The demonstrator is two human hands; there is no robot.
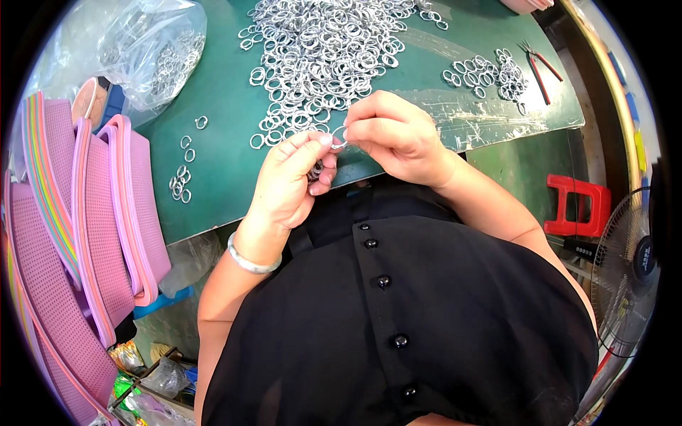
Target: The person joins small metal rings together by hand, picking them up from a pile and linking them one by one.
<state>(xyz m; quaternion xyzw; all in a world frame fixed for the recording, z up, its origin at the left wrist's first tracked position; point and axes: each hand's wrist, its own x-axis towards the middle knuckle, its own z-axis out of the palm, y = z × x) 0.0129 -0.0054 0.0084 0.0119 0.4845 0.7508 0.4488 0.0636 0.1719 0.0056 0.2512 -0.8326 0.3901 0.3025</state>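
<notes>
Both my hands are closed over the near edge of the green table [220, 149]. Between them is a silver metal ring [340, 144], pinched at its left side by the thumb and forefinger of my left hand [280, 177]. The fingertips of my right hand [398, 138] grip its other side. More dark metal rings [315, 170] sit inside the curled fingers of my left hand, partly hidden. Just beyond both hands spreads a big heap of silver rings [323, 57]. A smaller group of rings [183, 174] lies to the left, and another cluster [508, 74] to the right.
Red-handled pliers [541, 74] lie at the table's right. A clear plastic bag [160, 53] with rings stands at the back left. Pink baskets [135, 206] are stacked along the left side. Right of the table are a red stool [575, 206] and a fan [625, 270].
</notes>
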